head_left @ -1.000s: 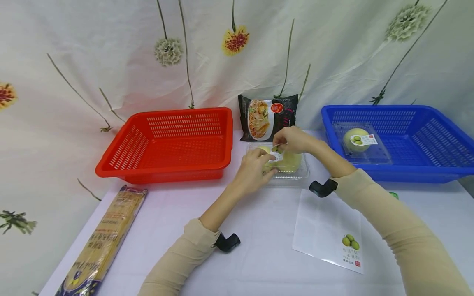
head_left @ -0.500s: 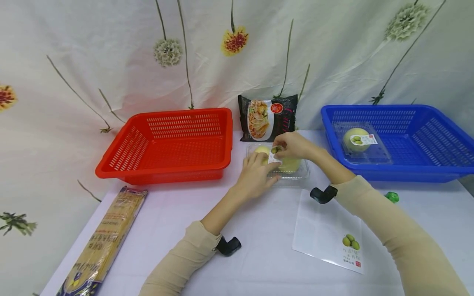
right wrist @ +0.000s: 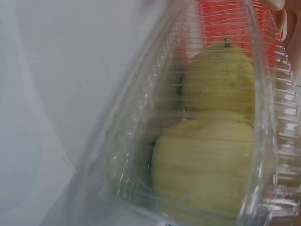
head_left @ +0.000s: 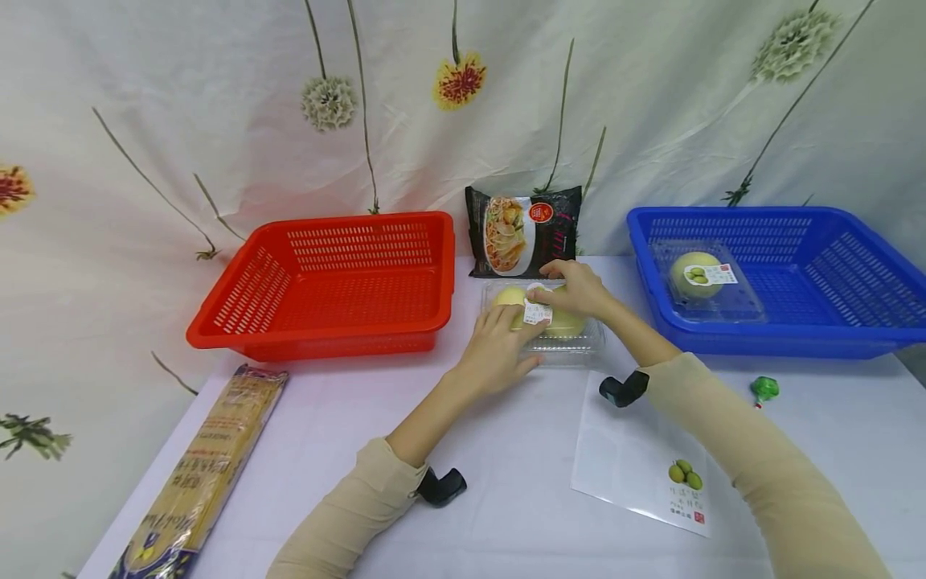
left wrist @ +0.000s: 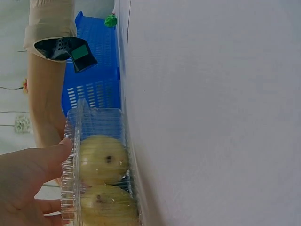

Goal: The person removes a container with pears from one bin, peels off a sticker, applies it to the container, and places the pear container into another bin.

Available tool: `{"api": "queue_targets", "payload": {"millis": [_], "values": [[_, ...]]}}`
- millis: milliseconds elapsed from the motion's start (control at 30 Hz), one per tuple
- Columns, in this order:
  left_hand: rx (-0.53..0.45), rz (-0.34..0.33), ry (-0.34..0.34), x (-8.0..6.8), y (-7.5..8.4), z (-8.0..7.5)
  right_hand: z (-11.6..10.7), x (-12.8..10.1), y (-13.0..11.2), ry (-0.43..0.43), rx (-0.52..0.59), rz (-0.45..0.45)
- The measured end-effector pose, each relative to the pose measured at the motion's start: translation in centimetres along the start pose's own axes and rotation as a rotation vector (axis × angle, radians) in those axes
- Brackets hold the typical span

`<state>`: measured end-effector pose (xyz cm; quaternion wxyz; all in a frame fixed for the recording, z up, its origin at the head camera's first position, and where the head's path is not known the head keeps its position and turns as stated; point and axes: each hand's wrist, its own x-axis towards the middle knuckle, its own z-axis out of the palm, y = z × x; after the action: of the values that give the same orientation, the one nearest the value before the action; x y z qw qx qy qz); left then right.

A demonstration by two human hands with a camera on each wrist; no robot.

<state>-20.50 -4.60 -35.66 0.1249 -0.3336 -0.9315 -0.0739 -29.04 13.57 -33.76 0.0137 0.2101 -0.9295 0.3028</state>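
Note:
A clear plastic clamshell box [head_left: 567, 346] with two yellow-green pears [left wrist: 104, 160] inside stands at the middle back of the table. On its lid lies a white label [head_left: 538, 313] with printed writing, its upper part partly covered by my right thumb. My left hand [head_left: 494, 351] rests on the lid's left side, fingers stretched out, the thumb low near the front. From the right, my right hand [head_left: 576, 293] reaches over the lid, thumb laid along the label and fingers toward the back. The right wrist view shows the pears [right wrist: 207, 160] through the box wall.
A red basket [head_left: 318, 342] is at the left, a blue basket [head_left: 796, 334] with another boxed pear [head_left: 694, 273] at the right. A black noodle packet [head_left: 524, 233] stands behind. Nearer lie a spaghetti pack [head_left: 202, 474], a printed sheet [head_left: 629, 450] and a green lollipop [head_left: 764, 389].
My right hand has gone from pinching the label's upper end to laying its thumb over it, and the label now lies flatter on the lid. The left hand stays nearly in place.

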Motion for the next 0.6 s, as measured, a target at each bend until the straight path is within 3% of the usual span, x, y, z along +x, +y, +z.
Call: {"api": "queue_targets", "payload": {"millis": [167, 400, 600], "values": [[-0.01, 0.001, -0.01, -0.1, -0.1, 0.0, 0.2, 0.2, 0.1, 0.034, 0.039, 0.027], [-0.007, 0.009, -0.013, -0.2, -0.3, 0.2, -0.3, -0.6, 1.3, 0.038, 0.13, -0.024], [-0.013, 0.004, -0.026, -0.3, -0.3, 0.2, -1.0, -1.9, 1.3, 0.008, 0.133, -0.083]]}}
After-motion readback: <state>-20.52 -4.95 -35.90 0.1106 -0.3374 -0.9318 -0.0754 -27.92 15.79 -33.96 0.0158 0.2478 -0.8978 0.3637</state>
